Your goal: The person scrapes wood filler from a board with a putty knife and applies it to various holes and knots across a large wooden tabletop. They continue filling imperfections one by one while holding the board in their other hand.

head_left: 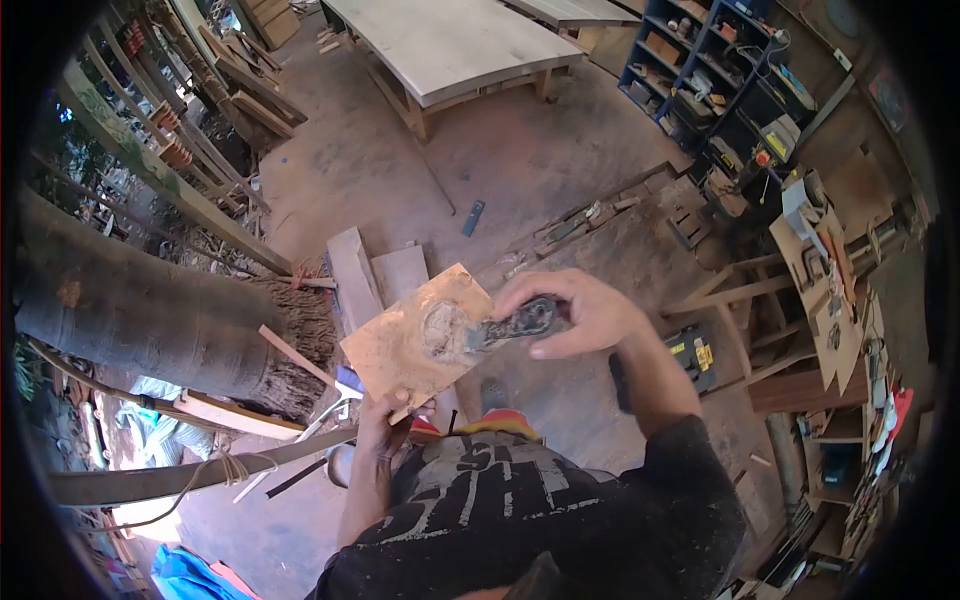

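Item: small flat wooden board [415, 335], tan, roughly rectangular, held up in the air in front of the person's chest, tilted. A grey-white patch of filler or paste sits near its middle.

Tool: putty knife [505, 326], dark handle smeared with dried compound, blade lying on the grey patch.

Right hand [575, 312]: grip wrapped around the putty knife handle, fingers curled over it, thumb beneath.

Left hand [385, 425]: grip pinching the board's lower edge from beneath, fingers pressed to the underside.

Step in hand, as judged: mixing or gathering filler on the board with the blade. The next move would seem to call for a steady board and a flat scraping stroke to load the blade.

Surroundings: large log [150, 315] lying at left on the dirt floor [400, 170]; loose planks [375, 275] just beyond the board; broad pale wooden desk [450, 40] well beyond; blue shelving unit [715, 75] with tools at upper right; black-and-yellow tool case [695, 355] on the floor near the right forearm.

Writing: white lettering on the black shirt [520, 500], partly folded; only "S" reads clearly. Case brand too small to read.
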`<state>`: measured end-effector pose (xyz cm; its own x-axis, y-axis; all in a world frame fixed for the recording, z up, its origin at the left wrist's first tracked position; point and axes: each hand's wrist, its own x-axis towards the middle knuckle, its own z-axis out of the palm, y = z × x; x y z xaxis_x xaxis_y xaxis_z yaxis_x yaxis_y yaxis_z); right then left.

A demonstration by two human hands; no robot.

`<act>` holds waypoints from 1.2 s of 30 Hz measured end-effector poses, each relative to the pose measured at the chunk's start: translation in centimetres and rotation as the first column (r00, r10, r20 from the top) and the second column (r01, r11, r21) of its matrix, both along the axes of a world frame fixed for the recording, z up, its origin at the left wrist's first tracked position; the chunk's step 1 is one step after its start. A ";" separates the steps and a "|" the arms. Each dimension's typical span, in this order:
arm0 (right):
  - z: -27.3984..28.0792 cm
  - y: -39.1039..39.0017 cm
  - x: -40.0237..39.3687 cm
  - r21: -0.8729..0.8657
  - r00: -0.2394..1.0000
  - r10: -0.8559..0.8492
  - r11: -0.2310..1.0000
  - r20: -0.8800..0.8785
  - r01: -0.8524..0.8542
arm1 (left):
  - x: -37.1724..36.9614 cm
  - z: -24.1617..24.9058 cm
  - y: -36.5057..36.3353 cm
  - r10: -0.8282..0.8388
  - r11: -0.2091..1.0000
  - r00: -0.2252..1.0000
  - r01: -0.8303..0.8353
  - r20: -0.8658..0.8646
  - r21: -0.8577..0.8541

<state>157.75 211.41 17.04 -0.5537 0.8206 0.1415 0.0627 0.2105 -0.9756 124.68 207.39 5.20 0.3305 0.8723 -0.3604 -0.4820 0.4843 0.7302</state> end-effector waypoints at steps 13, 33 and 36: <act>-3.6 17.7 3.9 0.573 0.980 -0.122 0.819 0.157 0.010 | 5.7 -0.2 17.4 -0.012 0.995 0.994 0.024 0.111 -0.101; -1.3 41.0 6.5 0.002 0.786 -0.605 0.792 -0.128 0.610 | 9.0 -0.8 44.1 -0.030 0.997 0.995 0.023 0.097 0.071; -1.9 43.5 9.3 -0.244 0.605 -0.630 0.763 -0.487 0.598 | 9.5 -1.5 45.4 0.066 0.994 0.990 -0.076 0.125 0.081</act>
